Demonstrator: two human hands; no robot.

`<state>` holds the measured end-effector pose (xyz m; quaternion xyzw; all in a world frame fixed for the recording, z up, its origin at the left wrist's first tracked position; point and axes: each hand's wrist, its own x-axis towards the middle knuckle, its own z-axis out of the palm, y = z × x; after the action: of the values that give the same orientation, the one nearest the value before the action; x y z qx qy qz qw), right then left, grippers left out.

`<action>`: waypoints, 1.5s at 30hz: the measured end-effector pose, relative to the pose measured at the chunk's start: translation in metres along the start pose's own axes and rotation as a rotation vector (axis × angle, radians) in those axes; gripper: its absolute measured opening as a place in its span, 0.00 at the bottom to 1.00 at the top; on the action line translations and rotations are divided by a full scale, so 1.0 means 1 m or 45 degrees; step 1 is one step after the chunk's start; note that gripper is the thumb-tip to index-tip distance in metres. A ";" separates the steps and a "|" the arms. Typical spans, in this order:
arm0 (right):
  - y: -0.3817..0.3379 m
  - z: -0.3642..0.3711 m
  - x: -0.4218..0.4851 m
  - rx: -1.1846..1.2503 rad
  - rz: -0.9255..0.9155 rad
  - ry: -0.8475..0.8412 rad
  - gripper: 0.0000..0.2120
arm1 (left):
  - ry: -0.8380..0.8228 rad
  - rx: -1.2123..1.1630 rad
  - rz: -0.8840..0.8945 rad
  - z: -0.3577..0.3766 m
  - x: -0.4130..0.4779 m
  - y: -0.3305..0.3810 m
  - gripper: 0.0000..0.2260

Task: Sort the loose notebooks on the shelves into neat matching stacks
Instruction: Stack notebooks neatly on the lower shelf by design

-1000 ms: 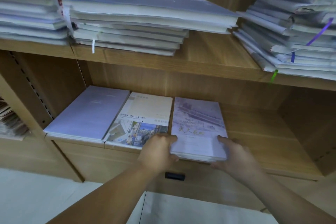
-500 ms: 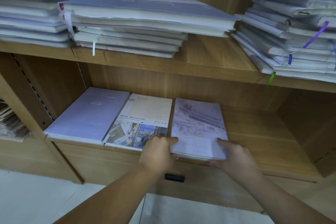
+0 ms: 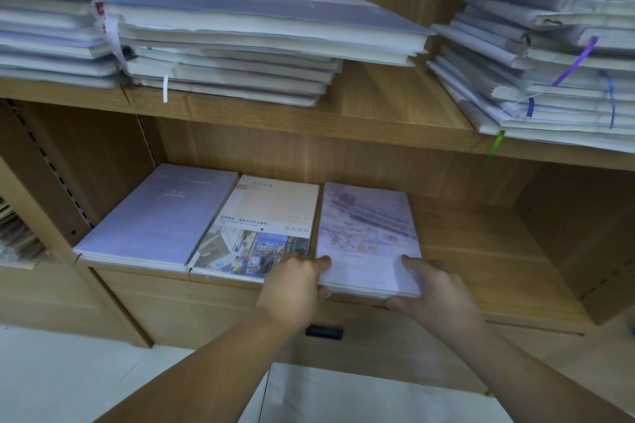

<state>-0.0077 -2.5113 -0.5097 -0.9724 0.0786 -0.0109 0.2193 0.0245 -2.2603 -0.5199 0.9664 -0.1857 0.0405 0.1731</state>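
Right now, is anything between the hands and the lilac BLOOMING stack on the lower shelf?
Nothing visible. The left hand and right hand grip the lilac stack at its front corners, thumbs on top. The photo-cover stack lies beside it on the left, not between.

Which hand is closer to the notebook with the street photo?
Left. The left hand lies at the near right corner of the street-photo notebook, gripping the purple stack beside it; the right hand grips that stack's other corner, farther off.
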 end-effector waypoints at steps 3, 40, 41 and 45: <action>-0.003 -0.006 0.000 -0.007 -0.006 -0.070 0.45 | -0.016 -0.010 0.033 -0.003 0.002 0.000 0.14; -0.242 -0.243 -0.076 -0.167 -0.455 0.393 0.51 | 0.733 -0.526 -0.065 -0.318 -0.065 0.000 0.32; -0.241 -0.241 -0.069 -0.079 -0.451 0.337 0.54 | 0.694 -0.518 -0.072 -0.320 -0.059 -0.005 0.36; -0.240 -0.235 -0.046 0.241 -0.441 0.350 0.50 | 0.654 -0.379 -0.126 -0.324 -0.041 -0.013 0.42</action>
<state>-0.0302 -2.3899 -0.1943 -0.9359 -0.0615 -0.1879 0.2915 -0.0131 -2.1220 -0.2260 0.8964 -0.0924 0.2475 0.3559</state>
